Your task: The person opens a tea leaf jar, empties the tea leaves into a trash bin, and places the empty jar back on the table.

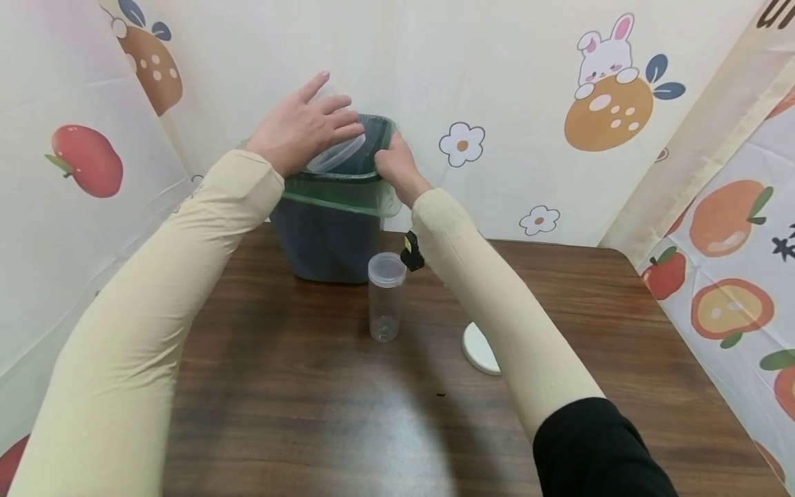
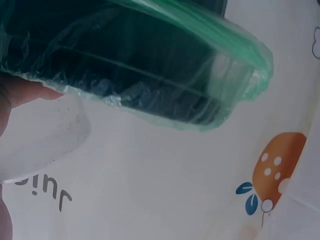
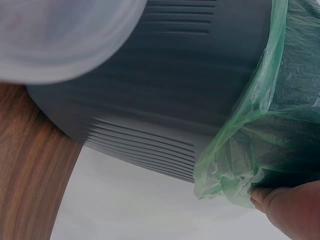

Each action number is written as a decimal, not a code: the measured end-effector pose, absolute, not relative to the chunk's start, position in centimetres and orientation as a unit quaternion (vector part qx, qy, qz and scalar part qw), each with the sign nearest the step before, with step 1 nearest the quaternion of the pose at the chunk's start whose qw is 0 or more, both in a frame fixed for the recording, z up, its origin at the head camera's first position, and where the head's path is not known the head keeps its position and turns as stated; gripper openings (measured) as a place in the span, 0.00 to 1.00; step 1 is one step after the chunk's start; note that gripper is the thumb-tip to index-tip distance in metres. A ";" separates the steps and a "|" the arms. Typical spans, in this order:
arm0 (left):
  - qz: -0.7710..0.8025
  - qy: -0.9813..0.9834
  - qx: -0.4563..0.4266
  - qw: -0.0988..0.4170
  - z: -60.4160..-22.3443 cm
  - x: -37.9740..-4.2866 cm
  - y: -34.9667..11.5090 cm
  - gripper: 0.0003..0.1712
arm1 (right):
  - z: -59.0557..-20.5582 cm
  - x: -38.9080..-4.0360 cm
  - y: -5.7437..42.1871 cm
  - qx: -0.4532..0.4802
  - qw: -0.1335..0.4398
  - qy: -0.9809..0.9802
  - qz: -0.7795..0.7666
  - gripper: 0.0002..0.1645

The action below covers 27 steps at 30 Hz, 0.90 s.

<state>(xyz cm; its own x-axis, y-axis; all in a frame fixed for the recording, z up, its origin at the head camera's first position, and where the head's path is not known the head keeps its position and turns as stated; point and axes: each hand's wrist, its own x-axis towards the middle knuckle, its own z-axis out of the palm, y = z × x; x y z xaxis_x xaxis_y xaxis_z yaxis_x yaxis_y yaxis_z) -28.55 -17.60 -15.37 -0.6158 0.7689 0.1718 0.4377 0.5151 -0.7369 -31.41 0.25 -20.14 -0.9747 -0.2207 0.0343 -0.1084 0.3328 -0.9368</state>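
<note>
A dark grey bin [image 1: 329,241] stands at the back of the table, lined with a green plastic bag [image 1: 348,193] folded over its rim. My right hand [image 1: 400,166] grips the rim at the right, bunching the bag edge, as the right wrist view also shows. Over the left side of the opening, my left hand [image 1: 313,131] holds a clear plastic piece [image 1: 338,155] with a rounded edge, tilted; its thumb is hidden in the head view. The same clear piece [image 2: 45,140] lies against the fingers in the left wrist view.
A clear lidded jar [image 1: 385,304] stands upright in front of the bin. Partly behind my right forearm lies a white round disc [image 1: 479,351] on the wooden table [image 1: 298,414]. Printed cloth [image 1: 497,62] hangs behind and at both sides.
</note>
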 end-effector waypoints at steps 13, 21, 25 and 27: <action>0.136 -0.915 -0.291 0.246 -15.4 -28.1 -18.4 0.48 | -20.6 -31.6 0.4 -0.082 0.073 0.812 -0.573 0.35; 0.067 -0.937 -0.242 0.243 -14.8 -27.8 -18.5 0.48 | -20.3 -31.3 0.9 -0.073 0.079 0.812 -0.574 0.37; 0.049 -0.942 -0.222 0.245 -14.4 -27.6 -18.6 0.54 | -20.0 -31.3 1.4 -0.081 0.069 0.816 -0.568 0.37; 0.037 -0.946 -0.211 0.243 -14.2 -27.4 -18.6 0.57 | -19.9 -31.3 1.7 -0.083 0.066 0.816 -0.568 0.36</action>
<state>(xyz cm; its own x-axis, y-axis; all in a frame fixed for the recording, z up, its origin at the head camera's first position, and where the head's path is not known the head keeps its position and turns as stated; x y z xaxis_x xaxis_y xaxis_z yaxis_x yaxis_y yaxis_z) -27.44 -18.60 -14.19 -0.7926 0.4173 0.4445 0.3808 0.9082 -0.1736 -31.33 1.68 -19.86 -0.9777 -0.2098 -0.0130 -0.0608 0.3411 -0.9381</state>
